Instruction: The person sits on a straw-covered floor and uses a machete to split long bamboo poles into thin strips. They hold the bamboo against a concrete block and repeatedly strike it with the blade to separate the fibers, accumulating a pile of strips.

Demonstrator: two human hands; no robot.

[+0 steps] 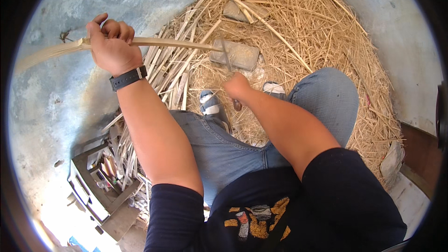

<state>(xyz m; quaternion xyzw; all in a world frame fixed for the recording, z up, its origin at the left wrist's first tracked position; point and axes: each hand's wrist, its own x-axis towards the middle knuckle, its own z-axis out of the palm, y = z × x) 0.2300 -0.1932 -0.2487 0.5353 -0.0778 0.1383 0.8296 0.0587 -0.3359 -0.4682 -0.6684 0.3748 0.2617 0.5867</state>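
My left hand (113, 49), with a dark watch on the wrist, is raised at the left and closed round a long pale bamboo strip (172, 43). The strip runs out past the hand to the far left and reaches right to a grey brick-like block (245, 56) on the floor. My right hand (236, 85) is wrapped round the handle of a knife (227, 57), and the handle's brown end shows below the fist. Its narrow blade points away from me and crosses the strip's right end over the block. Whether the edge touches the strip I cannot tell.
Straw-like shavings (298, 14) cover the floor. Split bamboo strips (179, 72) lie in a heap on the left. A second block (240, 11) is half buried behind. Blue-grey walls (46, 88) stand on both sides, and a wooden frame (100, 186) is at lower left.
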